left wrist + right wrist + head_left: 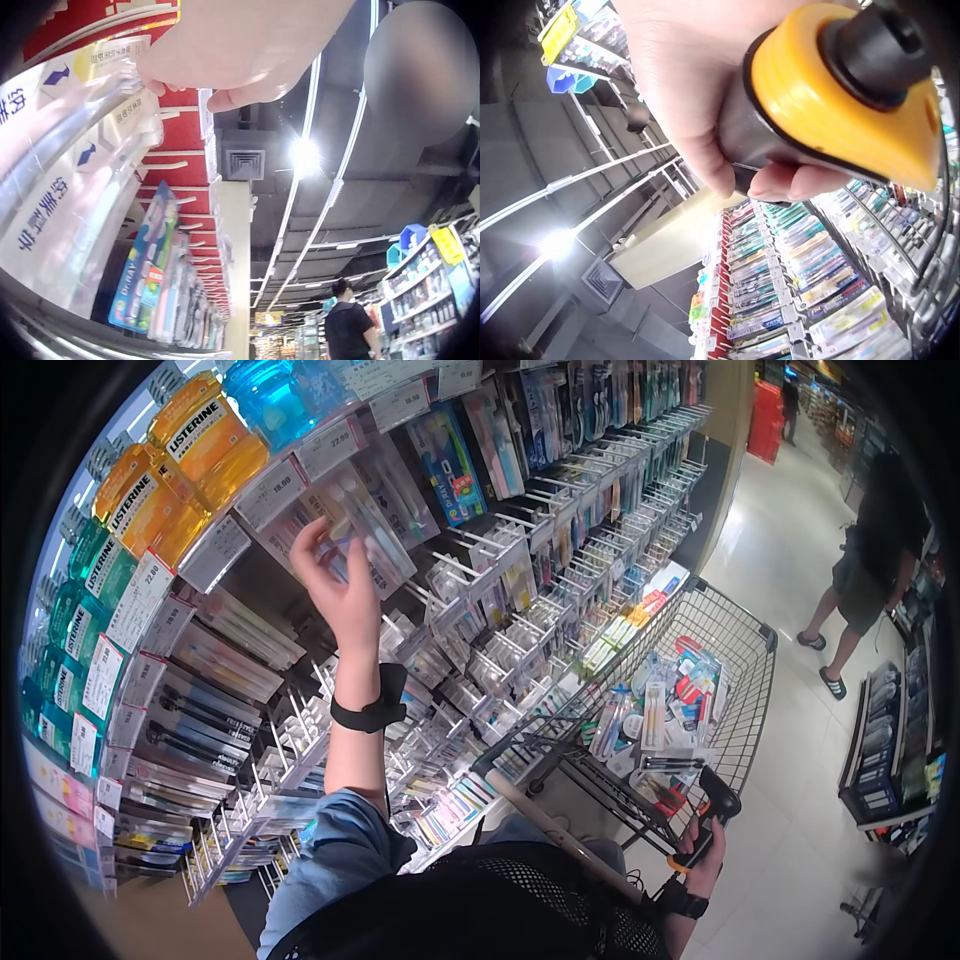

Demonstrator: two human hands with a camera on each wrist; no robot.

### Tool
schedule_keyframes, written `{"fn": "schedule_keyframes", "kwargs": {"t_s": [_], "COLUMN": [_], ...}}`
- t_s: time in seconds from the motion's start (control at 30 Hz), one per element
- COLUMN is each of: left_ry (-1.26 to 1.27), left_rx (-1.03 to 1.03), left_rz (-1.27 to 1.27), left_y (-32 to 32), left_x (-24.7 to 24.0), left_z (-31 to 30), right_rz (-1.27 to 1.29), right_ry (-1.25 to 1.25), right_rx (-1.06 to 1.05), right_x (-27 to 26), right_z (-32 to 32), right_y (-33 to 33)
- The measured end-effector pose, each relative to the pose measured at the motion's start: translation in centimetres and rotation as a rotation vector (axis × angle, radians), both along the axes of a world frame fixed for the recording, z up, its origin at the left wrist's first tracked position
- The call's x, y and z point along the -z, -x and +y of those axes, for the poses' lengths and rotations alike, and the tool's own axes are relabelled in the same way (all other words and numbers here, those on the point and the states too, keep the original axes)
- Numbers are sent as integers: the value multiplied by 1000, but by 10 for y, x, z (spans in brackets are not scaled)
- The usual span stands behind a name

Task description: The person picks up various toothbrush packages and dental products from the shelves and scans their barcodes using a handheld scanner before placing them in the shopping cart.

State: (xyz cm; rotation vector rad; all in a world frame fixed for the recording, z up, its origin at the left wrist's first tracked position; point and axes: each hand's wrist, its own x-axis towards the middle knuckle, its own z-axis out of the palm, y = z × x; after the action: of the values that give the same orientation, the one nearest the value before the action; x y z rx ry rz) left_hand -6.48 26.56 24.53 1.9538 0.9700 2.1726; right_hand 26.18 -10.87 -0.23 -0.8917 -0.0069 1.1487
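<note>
Gripping a black and orange device [810, 82], right fingers [817, 180] curl; left fingers [305, 550] stand parted beside toothbrush packs [67, 199].

Pale toothbrush packs [45, 232] with blue marks hang side by side near the left hand [343, 605], contact hard to judge; a black handheld device [802, 82] (one end bright orange) is gripped by the right hand [706, 856].

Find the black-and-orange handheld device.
The device is at lower right in the head view, gripped by the right hand by the shopping cart.
</note>
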Motion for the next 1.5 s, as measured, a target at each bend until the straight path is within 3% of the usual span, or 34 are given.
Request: {"fn": "schedule_keyframes", "kwargs": {"t_s": [0.1, 0.17, 0.3, 0.37, 0.43, 0.5, 0.53, 0.67, 0.77, 0.9, 0.97, 1.07, 1.3, 1.5], "left_ry": [8, 10, 40, 42, 32, 185, 224, 453, 456, 363, 381, 250, 273, 334], "left_rx": [-78, 11, -208, -410, -394, -400, -228, -60, 35, 132, 148, 323, 455, 421], "left_rz": [18, -31, 69, 112, 74, -69, -194, -375, -353, -315, -304, -391, -410, -363], "left_y": [9, 8, 1, -7, -7, -9, -14, -29, -29, -38, -30, -34, -12, -7], "left_x": [10, 18, 24, 23, 31, 37, 38, 35, 36, 34, 40, 37, 28, 32], "left_z": [12, 26, 34, 34, 44, 49, 50, 44, 44, 26, 23, 10, -20, -22], "right_rz": [15, 31, 41, 27, 8, 8, 3, 4, 68, 23, 28, 30, 10, 107], "right_ry": [39, 27, -6, 43, -19, -48, -73, 21, -73, 28, 37, 92, 41, 40], "right_rx": [11, -30, -62, -50, -116, -126, -139, -94, -183, -104, -202, -124, -115, -104], "right_x": [-4, -13, -13, -14, -10, -4, -3, -12, 4, 0, 3, 8, 22, 31], "right_z": [7, 12, 16, 18, 20, 21, 23, 30, 28, 36, 35, 38, 40, 40], "right_y": [-13, -19, -37, -46, -59, -70, -75, -85, -101, -102, -106, -109, -114, -118]}}
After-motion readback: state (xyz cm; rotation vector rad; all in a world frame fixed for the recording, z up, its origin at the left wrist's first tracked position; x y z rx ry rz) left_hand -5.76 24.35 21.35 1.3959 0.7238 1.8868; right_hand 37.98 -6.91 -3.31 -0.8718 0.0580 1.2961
